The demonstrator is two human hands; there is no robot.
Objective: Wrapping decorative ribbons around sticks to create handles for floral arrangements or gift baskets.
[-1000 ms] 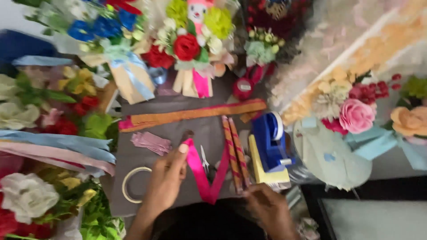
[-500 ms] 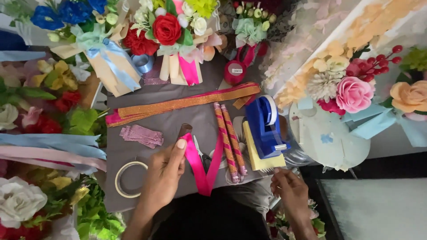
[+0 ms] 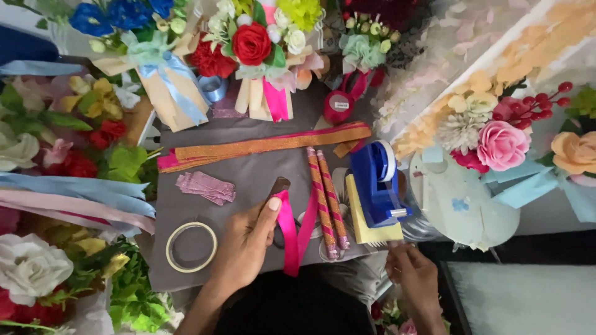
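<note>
The pink ribbon (image 3: 290, 231) lies folded into a narrow V on the grey counter (image 3: 248, 170), its long axis running close to 12-to-6 o'clock: the two strips meet in a point toward 6 o'clock, at the near edge of the counter, and spread apart toward 12 o'clock. The left strip ends under the thumb of the left hand (image 3: 247, 243), which pinches that end together with a small dark brown piece; the right strip leans toward 1 o'clock and reaches the two glitter sticks (image 3: 327, 201), which lie side by side along nearly the same axis.

Against the picture half a second back, the left hand grips the ribbon at much the same spot, while the right hand (image 3: 415, 276) has come up from the lap toward the counter edge. It now sits at 5 o'clock from the ribbon, just below the yellow sponge (image 3: 367, 224) and the blue tape dispenser (image 3: 377, 181); whether it holds anything cannot be told.

The ribbon is bright magenta, smooth and satin-like, flat and even in width. A ring of pale tape (image 3: 191, 247) lies at 9 o'clock of the left hand.
</note>
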